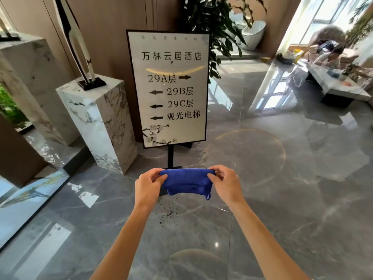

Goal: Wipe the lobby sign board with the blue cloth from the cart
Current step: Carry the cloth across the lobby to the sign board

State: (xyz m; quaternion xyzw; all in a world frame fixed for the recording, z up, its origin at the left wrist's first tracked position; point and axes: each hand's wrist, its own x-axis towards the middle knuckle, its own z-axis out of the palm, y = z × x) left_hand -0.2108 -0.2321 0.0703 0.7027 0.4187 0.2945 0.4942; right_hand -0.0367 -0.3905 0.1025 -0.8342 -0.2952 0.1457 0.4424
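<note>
A white marble pedestal (101,118) stands left of the lobby sign board (168,87), which is upright on its black post. In front of and below it, the left hand (148,184) and right hand (226,183) each pinch one end of the blue cloth (186,183), stretched between them above the grey floor (282,199).

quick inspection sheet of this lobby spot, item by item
surface: glossy grey marble floor, dark specks below the cloth
job's things: sign board upright on its stand, small dark marks on its face; blue cloth held off it
clutter: nothing seen near the sign
hands: left hand and right hand each pinch a cloth end
cables: nothing seen
surroundings: marble plinth left of the sign, plant behind, low table far right
</note>
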